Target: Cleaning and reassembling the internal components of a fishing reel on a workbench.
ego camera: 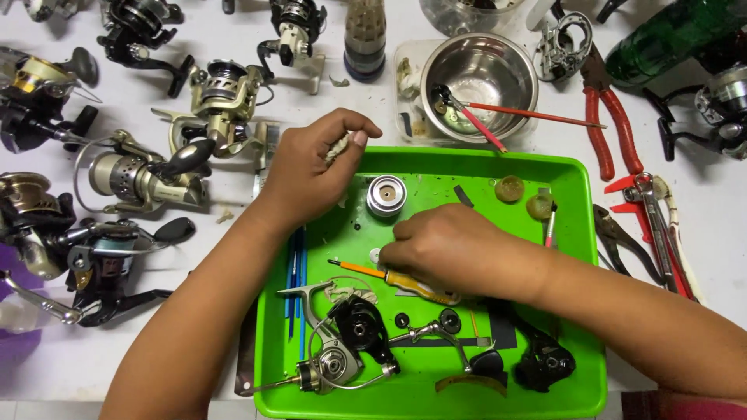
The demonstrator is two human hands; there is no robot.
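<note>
Two hands work over a green tray (580, 233), whose walls keep small parts from straying. At its 11 o'clock rim, the left hand (311, 167) is closed around a crumpled rag (338, 146). Near centre, the right hand (451, 249) rests fingers-down on small parts beside a yellow screwdriver (405, 284); its grip is hidden. A stripped reel (346, 346) lies at 7 o'clock, a spool (386, 194) at 12. Whole reels (140, 175) wait at 9 o'clock on the surface (218, 327).
</note>
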